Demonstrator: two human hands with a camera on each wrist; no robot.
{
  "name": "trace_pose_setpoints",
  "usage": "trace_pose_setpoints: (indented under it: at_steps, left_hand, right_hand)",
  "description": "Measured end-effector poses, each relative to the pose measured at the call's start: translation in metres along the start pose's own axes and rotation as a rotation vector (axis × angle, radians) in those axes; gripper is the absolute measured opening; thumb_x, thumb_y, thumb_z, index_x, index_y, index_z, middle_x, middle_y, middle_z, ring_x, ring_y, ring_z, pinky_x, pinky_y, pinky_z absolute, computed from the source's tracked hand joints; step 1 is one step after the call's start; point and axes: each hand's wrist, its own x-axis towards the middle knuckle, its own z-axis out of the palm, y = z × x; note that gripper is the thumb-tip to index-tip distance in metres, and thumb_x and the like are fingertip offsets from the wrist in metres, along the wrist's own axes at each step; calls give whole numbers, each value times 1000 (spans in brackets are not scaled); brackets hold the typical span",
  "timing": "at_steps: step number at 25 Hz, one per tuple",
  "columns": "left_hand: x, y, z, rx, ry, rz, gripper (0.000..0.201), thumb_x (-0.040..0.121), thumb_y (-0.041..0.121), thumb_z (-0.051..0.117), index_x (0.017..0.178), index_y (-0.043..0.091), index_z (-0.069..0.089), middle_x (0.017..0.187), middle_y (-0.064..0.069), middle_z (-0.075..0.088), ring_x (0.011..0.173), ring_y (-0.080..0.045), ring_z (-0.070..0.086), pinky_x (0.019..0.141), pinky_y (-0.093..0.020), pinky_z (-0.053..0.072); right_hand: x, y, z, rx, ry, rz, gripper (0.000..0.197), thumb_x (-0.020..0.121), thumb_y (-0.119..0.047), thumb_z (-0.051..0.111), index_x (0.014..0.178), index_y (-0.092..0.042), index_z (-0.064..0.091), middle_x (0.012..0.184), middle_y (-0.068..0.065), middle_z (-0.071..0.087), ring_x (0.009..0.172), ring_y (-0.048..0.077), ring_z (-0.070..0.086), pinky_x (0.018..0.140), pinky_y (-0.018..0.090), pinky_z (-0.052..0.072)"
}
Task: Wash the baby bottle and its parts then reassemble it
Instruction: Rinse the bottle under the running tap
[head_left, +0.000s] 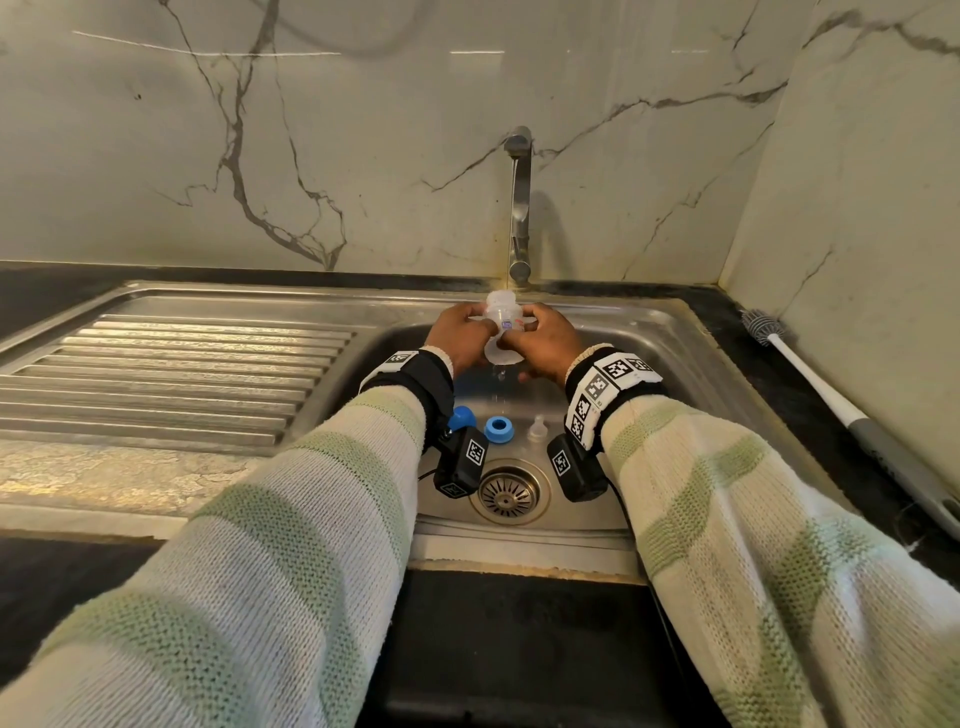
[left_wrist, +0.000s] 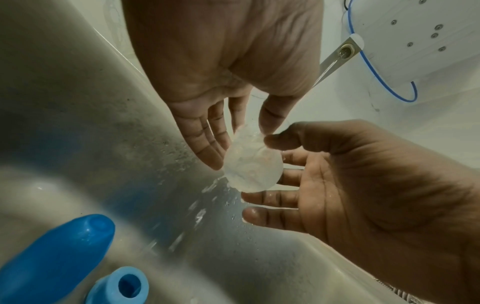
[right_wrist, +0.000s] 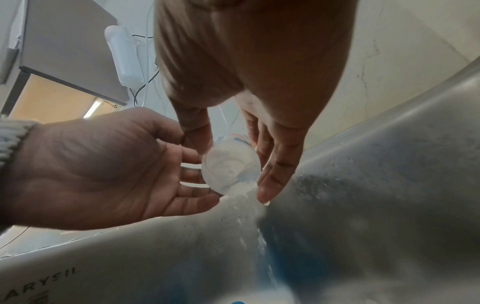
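Both hands, left (head_left: 457, 335) and right (head_left: 543, 340), grip the clear bottle body (head_left: 500, 332) under the running tap (head_left: 519, 208), while blue cap (head_left: 461, 417), collar ring (head_left: 499, 429) and teat (head_left: 538, 428) await washing and reassembly in the sink (head_left: 649, 332).

This is a home kitchen. A stainless-steel sink (head_left: 644, 332) with a ribbed draining board (head_left: 171, 379) is set into a dark stone desk (head_left: 810, 395), and a round strainer drain (head_left: 508, 494) sits in the basin floor. A steel tap (head_left: 519, 208) stands at the back edge with water running from its spout. Glossy marble-look wall tiles (head_left: 322, 145) with grey veins cover the corner behind. A long-handled bottle brush (head_left: 810, 379) lies on the desk to the right of the sink.
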Motion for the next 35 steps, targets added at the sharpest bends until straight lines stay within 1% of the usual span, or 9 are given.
trace_pose_setpoints:
  at_steps: [3,6,10,15,18,22,27,31,35]
  left_hand:
    - [1,-3,1,1,-3,-36,33,93,23,60,125,15,58,115,-14,68,99,-28,68,88,-46,58]
    - [3,-5,1,35,12,-2,40,94,24,61,132,12,55,116,-12,66,100,-27,68,88,-45,58]
    - [7,-5,0,-86,37,-13,27,96,13,56,123,13,54,120,-17,64,104,-31,66,87,-50,58]
    - [7,-3,4,-154,17,-34,39,98,4,49,137,4,49,122,-20,61,108,-34,64,92,-48,56]
    - [7,-3,4,-123,22,-4,41,99,10,52,139,5,48,125,-20,61,108,-32,65,91,-47,57]
    - [7,-4,4,-105,15,25,38,99,7,53,137,5,47,115,-16,64,100,-28,67,87,-41,58]
    - [9,-10,3,-32,-8,-15,18,93,15,62,111,14,59,113,-14,68,101,-27,68,94,-45,55]
    - [11,-17,2,51,-24,0,34,90,21,68,121,14,55,117,-11,67,102,-24,68,91,-44,57]
    - [16,-16,2,21,-14,-21,40,88,21,66,126,13,56,116,-13,67,100,-27,69,89,-48,57]
  right_hand:
    - [-2,0,3,-29,7,-48,63,79,-26,78,135,-20,49,120,4,61,102,23,62,77,43,60]
    - [-1,1,4,-43,7,-82,67,76,-24,80,135,-19,49,121,4,61,103,22,61,88,45,56]
    - [0,-1,2,21,50,-95,60,80,-16,75,135,-20,50,115,4,62,100,21,63,85,43,58]
    - [6,-1,3,14,120,-102,50,88,-24,69,135,-16,54,125,8,61,104,25,64,83,46,59]
    - [8,0,4,6,112,-104,45,95,-26,61,137,-14,53,128,11,61,102,27,66,80,47,59]
    - [5,0,2,2,110,-93,52,93,-25,65,141,-14,48,132,8,58,103,26,64,73,48,61]
    - [2,4,1,-78,19,-95,66,77,-19,80,135,-13,49,123,6,62,107,22,61,95,41,52]
    - [-5,2,-2,-66,-97,-64,70,77,-13,80,137,-14,44,120,5,60,102,18,58,92,37,52]
    - [-4,2,-3,-47,-45,-95,74,78,-13,79,142,-15,42,128,5,57,106,18,56,95,41,52]
